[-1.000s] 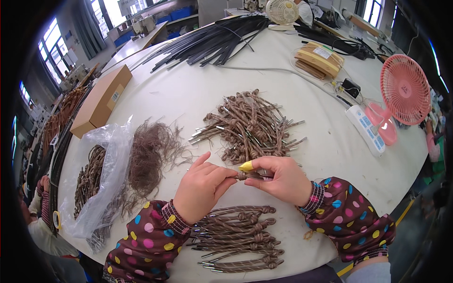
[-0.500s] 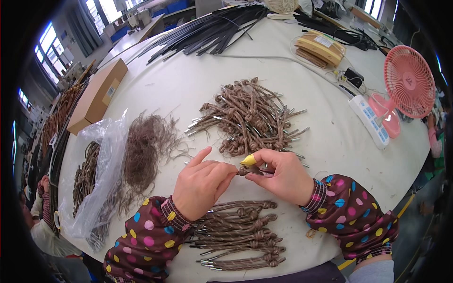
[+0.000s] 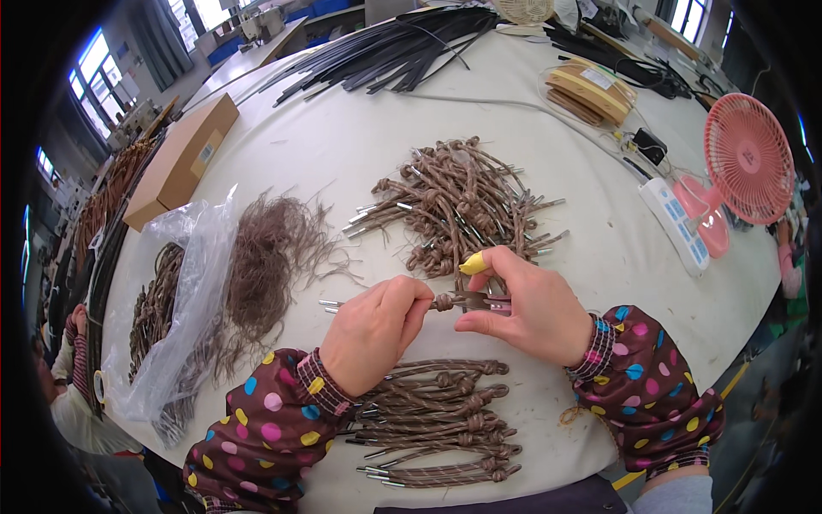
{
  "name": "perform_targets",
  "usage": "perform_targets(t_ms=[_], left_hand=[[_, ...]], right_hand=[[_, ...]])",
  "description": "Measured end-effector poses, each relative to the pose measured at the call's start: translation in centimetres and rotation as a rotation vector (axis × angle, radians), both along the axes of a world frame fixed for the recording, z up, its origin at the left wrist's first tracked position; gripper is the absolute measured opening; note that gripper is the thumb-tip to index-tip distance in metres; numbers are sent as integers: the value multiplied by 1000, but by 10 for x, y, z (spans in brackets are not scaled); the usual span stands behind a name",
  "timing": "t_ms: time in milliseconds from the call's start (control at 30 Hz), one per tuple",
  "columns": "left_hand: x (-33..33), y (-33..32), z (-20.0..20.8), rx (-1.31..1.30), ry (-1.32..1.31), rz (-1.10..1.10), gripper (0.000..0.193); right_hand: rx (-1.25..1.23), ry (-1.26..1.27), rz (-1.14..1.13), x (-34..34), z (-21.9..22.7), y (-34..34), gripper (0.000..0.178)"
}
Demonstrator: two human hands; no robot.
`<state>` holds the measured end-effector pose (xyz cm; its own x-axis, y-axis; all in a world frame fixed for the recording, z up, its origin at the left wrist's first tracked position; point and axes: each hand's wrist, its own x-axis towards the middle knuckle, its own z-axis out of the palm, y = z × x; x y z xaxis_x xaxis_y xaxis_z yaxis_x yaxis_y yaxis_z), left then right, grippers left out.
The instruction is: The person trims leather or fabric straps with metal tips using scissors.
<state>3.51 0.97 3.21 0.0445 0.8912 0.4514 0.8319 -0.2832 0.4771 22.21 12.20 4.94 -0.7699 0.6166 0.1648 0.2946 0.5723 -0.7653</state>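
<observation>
A: Entry, centre of frame. The left hand (image 3: 374, 330) was curled, thumb and fingers pinched on a brown knotted cord with a metal tip (image 3: 441, 301). The cord lay level between both hands, just above the white table covering (image 3: 342, 146); its metal end stuck out left of the knuckles.

B: And the right hand (image 3: 522, 308)?

A: Closed around small metal scissors (image 3: 484, 301), blades meeting the cord at its knot. The forefinger wore a yellow rubber finger cot (image 3: 473, 263). Both arms were in dark sleeves with coloured dots.

B: Surroundings?

A: Just above the hands, a loose heap of knotted brown cords (image 3: 458, 206). Below the hands, at lower centre, a tidier row of finished-looking cords (image 3: 445, 420), laid side by side. Left of centre, a tuft of frayed brown fibre trimmings (image 3: 274, 253), touching a clear plastic bag (image 3: 184, 291) holding more cord.

B: Further out?

A: Cardboard box (image 3: 180, 158) at upper left, black strips (image 3: 402, 51) at top, pink desk fan (image 3: 749, 158) at right beside a white power strip (image 3: 681, 223).
</observation>
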Motion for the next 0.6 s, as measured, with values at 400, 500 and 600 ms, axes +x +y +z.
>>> perform_targets(t_ms=[400, 500, 600], left_hand=[[-5, 1, 4, -189, -312, -57, 29], [-2, 0, 13, -264, -318, -64, 28], [-1, 1, 8, -201, -278, -44, 21]], right_hand=[[4, 46, 63, -2, -6, 0, 25], [49, 161, 62, -1, -12, -2, 25], [150, 171, 80, -1, -15, -3, 28]])
